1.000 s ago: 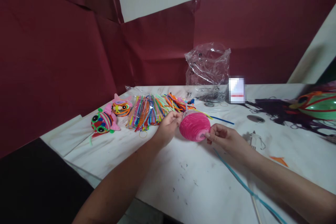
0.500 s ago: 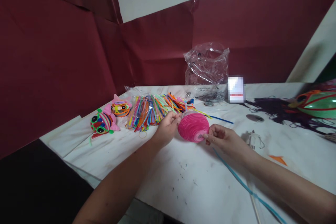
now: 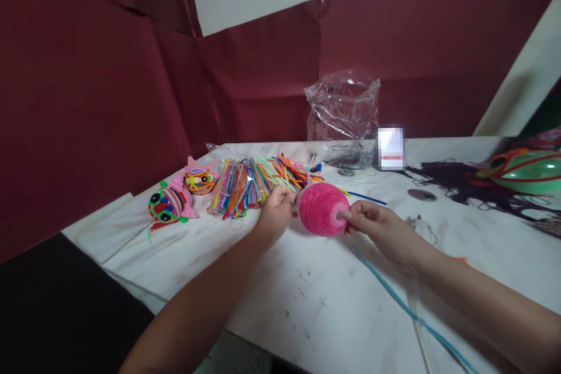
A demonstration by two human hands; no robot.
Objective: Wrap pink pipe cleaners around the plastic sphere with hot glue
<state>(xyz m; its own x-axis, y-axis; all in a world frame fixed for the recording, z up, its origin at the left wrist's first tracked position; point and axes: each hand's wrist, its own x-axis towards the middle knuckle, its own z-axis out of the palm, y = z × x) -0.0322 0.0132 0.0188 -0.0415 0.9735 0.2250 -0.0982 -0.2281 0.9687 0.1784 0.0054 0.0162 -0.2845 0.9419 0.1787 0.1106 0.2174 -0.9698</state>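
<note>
A pink ribbed ball-shaped object [image 3: 322,209], wound in rings, is held up over the white marbled table between both hands. My right hand [image 3: 372,223] grips its right end, thumb by a pale round patch with a small dark spot. On the other side my left hand [image 3: 280,205] is closed, its fingertips at the left end of the pink object and partly hidden. Below my right hand runs a light blue strand [image 3: 394,294], crossing a thin pale stick [image 3: 421,339].
Colourful pipe cleaners [image 3: 243,184] lie behind my left hand, beside two decorated animal heads [image 3: 169,203]. Clear plastic bag [image 3: 344,111] stands at the back. Purple material [image 3: 456,184] and a green balloon-like object [image 3: 532,172] are at the right.
The pink object has turned, so its pale end patch faces more toward me. My right hand has shifted slightly up, and its forearm covers more of the orange piece.
</note>
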